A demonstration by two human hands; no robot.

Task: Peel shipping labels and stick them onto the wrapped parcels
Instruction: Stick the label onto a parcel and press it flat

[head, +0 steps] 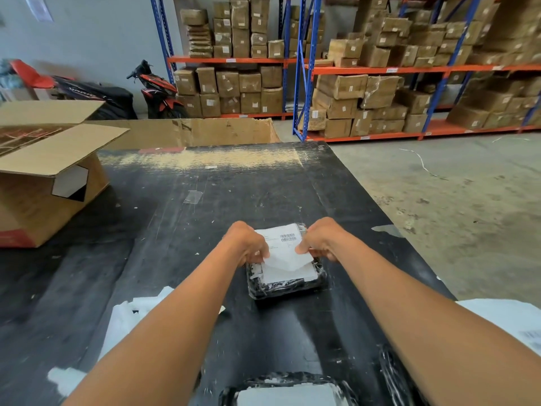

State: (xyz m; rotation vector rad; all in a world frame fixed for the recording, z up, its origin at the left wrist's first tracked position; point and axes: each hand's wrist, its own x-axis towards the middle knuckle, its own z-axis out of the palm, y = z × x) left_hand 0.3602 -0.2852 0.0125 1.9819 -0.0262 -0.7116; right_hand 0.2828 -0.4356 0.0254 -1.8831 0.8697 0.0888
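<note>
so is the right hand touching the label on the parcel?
Touching. The head view shows the right hand with its thumb pressed onto the white label's right edge, no gap visible, above the black wrapped parcel. The left hand pinches the opposite edge.

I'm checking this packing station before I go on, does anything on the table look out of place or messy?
Yes. Loose white paper scraps lie scattered on the near left of the black table, and a stray bit of clear tape sits mid-table. The label on the wrapped parcel sits slightly crooked, near edge lifted.
</note>
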